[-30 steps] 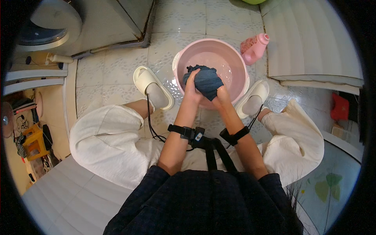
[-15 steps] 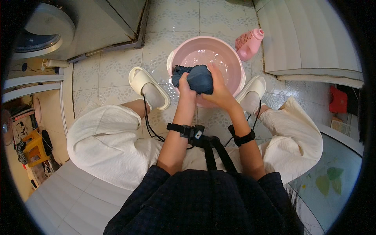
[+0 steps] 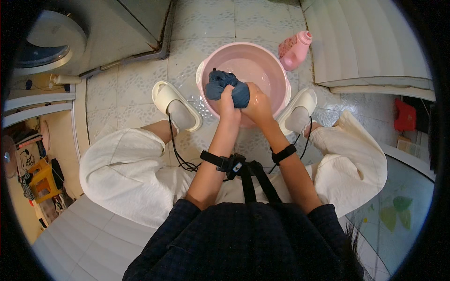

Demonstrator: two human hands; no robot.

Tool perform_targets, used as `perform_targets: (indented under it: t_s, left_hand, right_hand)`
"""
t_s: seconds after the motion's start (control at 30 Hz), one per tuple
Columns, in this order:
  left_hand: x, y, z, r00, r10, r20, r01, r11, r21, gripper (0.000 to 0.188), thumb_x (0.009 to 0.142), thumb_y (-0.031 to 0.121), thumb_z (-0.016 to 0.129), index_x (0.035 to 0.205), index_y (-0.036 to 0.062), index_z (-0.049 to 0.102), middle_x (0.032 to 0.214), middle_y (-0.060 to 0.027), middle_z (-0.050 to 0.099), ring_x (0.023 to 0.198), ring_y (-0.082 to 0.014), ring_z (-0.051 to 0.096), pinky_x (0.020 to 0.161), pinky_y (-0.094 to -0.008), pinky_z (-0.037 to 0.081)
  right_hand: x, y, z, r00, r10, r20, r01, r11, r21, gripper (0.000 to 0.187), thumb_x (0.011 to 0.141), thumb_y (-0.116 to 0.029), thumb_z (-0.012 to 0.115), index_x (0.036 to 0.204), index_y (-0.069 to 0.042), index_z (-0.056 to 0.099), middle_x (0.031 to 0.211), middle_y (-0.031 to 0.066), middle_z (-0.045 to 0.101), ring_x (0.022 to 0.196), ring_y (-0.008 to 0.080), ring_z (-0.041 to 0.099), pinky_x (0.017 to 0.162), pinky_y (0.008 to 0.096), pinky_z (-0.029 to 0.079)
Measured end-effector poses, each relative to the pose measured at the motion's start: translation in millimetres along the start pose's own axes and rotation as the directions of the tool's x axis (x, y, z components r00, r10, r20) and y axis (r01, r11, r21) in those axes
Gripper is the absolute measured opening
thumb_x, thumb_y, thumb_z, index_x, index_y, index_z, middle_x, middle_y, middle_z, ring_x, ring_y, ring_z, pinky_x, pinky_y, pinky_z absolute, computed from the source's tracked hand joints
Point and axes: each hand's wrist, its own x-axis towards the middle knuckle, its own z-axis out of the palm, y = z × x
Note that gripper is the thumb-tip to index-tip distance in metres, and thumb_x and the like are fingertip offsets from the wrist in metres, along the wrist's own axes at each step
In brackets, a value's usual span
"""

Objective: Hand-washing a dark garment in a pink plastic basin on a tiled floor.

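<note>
A bunched dark blue cloth [image 3: 220, 85] is gripped between my two hands above the near left part of a pink basin [image 3: 276, 70]. My left hand [image 3: 228, 100] closes on the cloth's middle, with its thumb up along it. Wrapped round the right end of the bundle is my right hand [image 3: 256, 99], its skin wet and shiny. Crumpled folds of cloth stick out past the left hand toward the basin's left rim. Shallow water shows in the basin.
A pink detergent bottle [image 3: 296, 49] stands on the tiled floor beside the basin's far right rim. My feet in cream slippers [image 3: 179, 107] flank the basin. A washing machine [image 3: 51, 42] is at far left, a white cabinet [image 3: 370, 44] at right, a yellow stool [image 3: 43, 180] at left.
The cloth is bunched tighter, its left folds now raised and fuller. My right hand has turned from lying along the bundle's side to clenching round its end, closer to my left hand.
</note>
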Motion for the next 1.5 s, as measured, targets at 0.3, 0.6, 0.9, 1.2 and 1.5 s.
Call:
perform_targets:
  t_s: [0.3, 0.6, 0.9, 1.2, 1.5]
  left_hand:
    - [-25, 17, 16, 0.958, 0.211, 0.193, -0.259, 0.927, 0.273, 0.043, 0.065, -0.006, 0.054, 0.107, -0.0004, 0.052, 0.096, -0.0092, 0.058, 0.084, -0.021, 0.059, 0.074, -0.0307, 0.05]
    - [-2, 11, 4, 0.93, 0.092, 0.355, -0.259, 0.85, 0.458, 0.039, 0.065, -0.003, 0.056, 0.104, -0.002, 0.056, 0.095, -0.009, 0.06, 0.084, -0.0182, 0.059, 0.073, -0.0285, 0.048]
    - [5, 28, -5, 0.899, 0.154, 0.409, -0.392, 0.699, 0.598, 0.044, 0.063, 0.002, 0.062, 0.107, -0.0015, 0.056, 0.097, -0.0106, 0.061, 0.087, -0.0209, 0.06, 0.078, -0.0315, 0.048]
    - [-12, -2, -2, 0.78, 0.001, 0.626, -0.583, 0.368, 0.725, 0.046, 0.063, 0.01, 0.07, 0.105, -0.0013, 0.056, 0.1, -0.015, 0.063, 0.093, -0.0267, 0.061, 0.08, -0.0343, 0.047]
    - [-19, -13, 3, 0.795, 0.142, 0.59, -0.586, 0.434, 0.684, 0.054, 0.063, 0.009, 0.071, 0.111, -0.004, 0.05, 0.107, -0.0179, 0.059, 0.1, -0.0276, 0.058, 0.085, -0.0342, 0.044]
  right_hand:
    - [-3, 26, 1, 0.889, 0.08, 0.451, -0.352, 0.75, 0.56, 0.033, 0.058, -0.009, 0.072, 0.088, 0.0, 0.061, 0.078, 0.012, 0.065, 0.076, 0.0218, 0.063, 0.071, 0.0335, 0.049]
    - [-9, 36, 2, 0.765, 0.028, 0.644, -0.514, 0.629, 0.583, 0.053, 0.063, -0.001, 0.072, 0.112, 0.0, 0.053, 0.103, 0.007, 0.059, 0.094, 0.0155, 0.055, 0.084, 0.0279, 0.044]
    - [20, 13, -43, 0.756, 0.164, 0.634, -0.569, 0.643, 0.513, 0.081, 0.079, -0.027, 0.067, 0.14, -0.005, 0.02, 0.134, 0.0159, 0.037, 0.123, 0.023, 0.037, 0.099, 0.0346, 0.034]
    - [33, 13, -23, 0.969, 0.231, 0.084, -0.2, 0.541, 0.817, 0.042, 0.075, -0.019, 0.072, 0.112, -0.005, 0.057, 0.118, 0.0095, 0.054, 0.107, 0.018, 0.05, 0.092, 0.0291, 0.039]
    - [30, 9, -12, 0.805, 0.546, -0.231, -0.163, 0.579, 0.799, 0.025, 0.074, -0.014, 0.073, 0.09, 0.0, 0.061, 0.091, 0.007, 0.061, 0.084, 0.0159, 0.056, 0.081, 0.0271, 0.043]
